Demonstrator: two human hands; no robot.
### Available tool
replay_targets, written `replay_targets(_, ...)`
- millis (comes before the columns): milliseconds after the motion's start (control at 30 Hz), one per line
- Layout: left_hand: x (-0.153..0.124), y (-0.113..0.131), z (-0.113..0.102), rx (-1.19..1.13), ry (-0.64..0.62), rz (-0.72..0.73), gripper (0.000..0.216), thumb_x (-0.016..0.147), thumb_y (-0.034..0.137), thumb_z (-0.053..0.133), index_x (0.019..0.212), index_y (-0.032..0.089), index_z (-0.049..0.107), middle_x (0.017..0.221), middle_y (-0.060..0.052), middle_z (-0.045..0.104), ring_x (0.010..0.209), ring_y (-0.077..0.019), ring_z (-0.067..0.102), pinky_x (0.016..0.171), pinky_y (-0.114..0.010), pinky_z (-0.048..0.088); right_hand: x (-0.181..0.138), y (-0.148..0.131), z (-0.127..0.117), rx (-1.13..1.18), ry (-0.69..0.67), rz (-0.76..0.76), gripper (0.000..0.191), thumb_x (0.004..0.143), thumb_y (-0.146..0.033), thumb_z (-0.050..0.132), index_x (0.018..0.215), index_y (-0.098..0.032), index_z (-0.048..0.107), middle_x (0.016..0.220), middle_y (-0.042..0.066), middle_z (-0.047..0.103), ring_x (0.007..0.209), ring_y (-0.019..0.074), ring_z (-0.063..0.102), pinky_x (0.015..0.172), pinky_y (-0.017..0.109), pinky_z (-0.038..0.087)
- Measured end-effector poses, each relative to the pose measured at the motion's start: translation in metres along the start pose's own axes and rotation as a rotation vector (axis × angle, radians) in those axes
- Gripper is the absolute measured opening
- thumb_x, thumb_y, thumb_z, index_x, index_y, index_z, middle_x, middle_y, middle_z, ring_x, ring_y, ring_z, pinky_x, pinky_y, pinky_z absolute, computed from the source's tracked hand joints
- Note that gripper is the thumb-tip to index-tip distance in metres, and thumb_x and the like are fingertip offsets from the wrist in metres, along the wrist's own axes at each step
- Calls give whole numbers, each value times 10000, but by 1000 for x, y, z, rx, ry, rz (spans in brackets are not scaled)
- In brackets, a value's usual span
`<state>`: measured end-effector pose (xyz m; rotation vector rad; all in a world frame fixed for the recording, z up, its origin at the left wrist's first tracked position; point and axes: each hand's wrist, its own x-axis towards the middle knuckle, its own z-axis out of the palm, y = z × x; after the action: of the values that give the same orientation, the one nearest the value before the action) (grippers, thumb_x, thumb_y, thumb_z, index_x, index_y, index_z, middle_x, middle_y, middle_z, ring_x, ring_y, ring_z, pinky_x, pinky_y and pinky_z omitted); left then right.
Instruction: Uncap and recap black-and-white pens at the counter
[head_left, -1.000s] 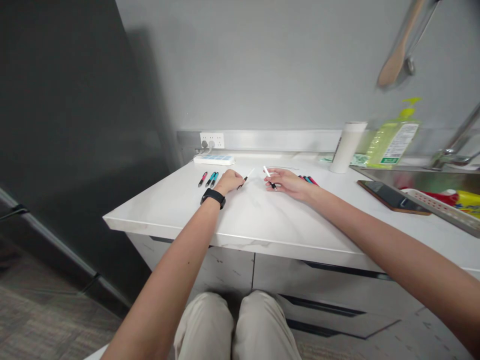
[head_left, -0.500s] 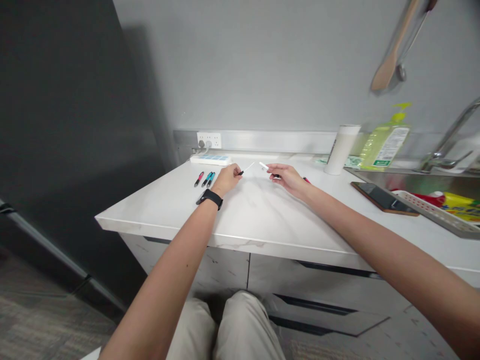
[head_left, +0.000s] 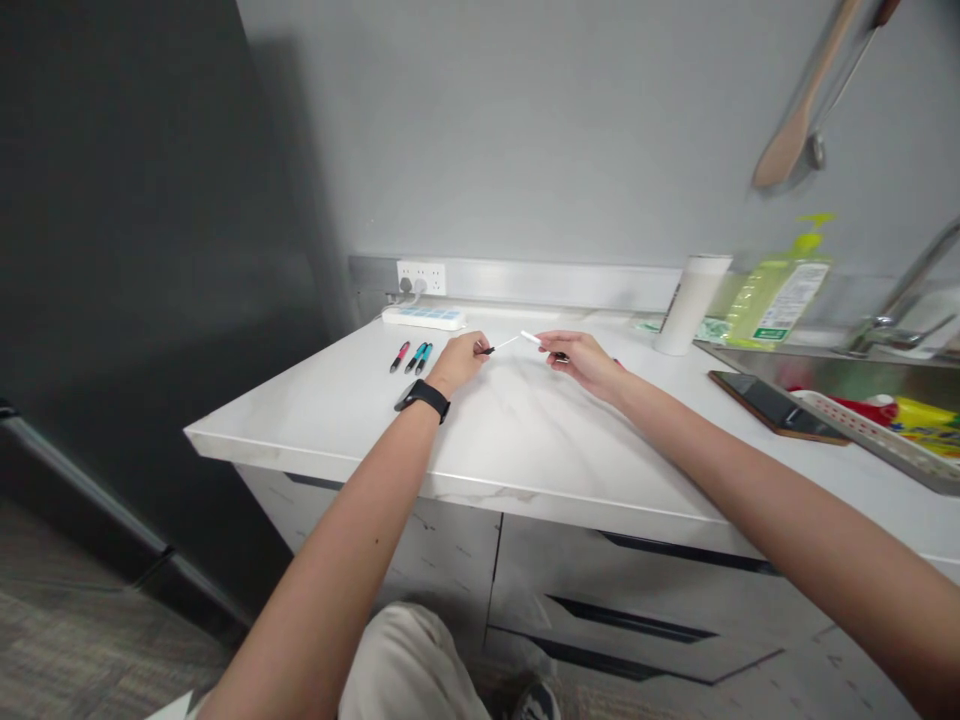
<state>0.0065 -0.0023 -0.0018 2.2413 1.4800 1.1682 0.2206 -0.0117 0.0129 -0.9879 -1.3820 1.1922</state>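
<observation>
Left hand (head_left: 459,360) pinches a thin refill (head_left: 501,346) at its dark end, the white tip pointing toward the right hand (head_left: 581,358). Right fingers grip a white pen barrel (head_left: 534,339), its open end just beside the refill tip. Three pens (head_left: 411,357) lie left of the left fingers.

At mid-frame the right hand (head_left: 581,357) covers most of the pens behind it, and the thin white refill (head_left: 507,344) between the hands is too small to read. The spatula (head_left: 795,130) and green bottle (head_left: 780,295) at upper right are blurred. The sink tray (head_left: 885,430) runs off the right edge.
</observation>
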Motion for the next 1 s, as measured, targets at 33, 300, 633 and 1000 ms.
replay_targets(33, 0, 0, 0, 3, 0, -9, 127, 716, 81, 559, 781, 173, 618, 823, -53, 685, 798, -166, 618, 795, -293, 469, 0, -1, 0, -1, 11, 2, 164, 639, -103, 630, 777, -152, 705, 714, 17, 601, 561, 70, 482, 511, 200, 379)
replay_targets(300, 0, -1, 1, 21, -22, -4, 140, 722, 92, 566, 811, 181, 626, 845, -43, 689, 794, -158, 611, 814, -298, 467, 2, 3, 0, -57, 2, 10, 187, 606, -83, 631, 769, -133, 708, 685, 17, 588, 528, 60, 437, 467, 205, 324)
replay_targets(633, -1, 11, -2, -189, -77, 52, 112, 709, 102, 590, 763, 147, 677, 833, -64, 695, 814, -174, 615, 852, -310, 450, 2, -2, -8, -322, 59, -67, 122, 608, -84, 682, 712, -144, 704, 567, 18, 605, 488, 98, 474, 455, 241, 323)
replay_targets(1000, -7, 21, 12, -731, -357, -85, 357, 625, 194, 754, 970, 134, 685, 1021, -81, 677, 888, -137, 614, 913, -332, 422, 2, -5, -13, -16, 166, -96, 374, 618, -179, 710, 956, -196, 551, 857, 11, 677, 671, 103, 611, 581, 222, 406)
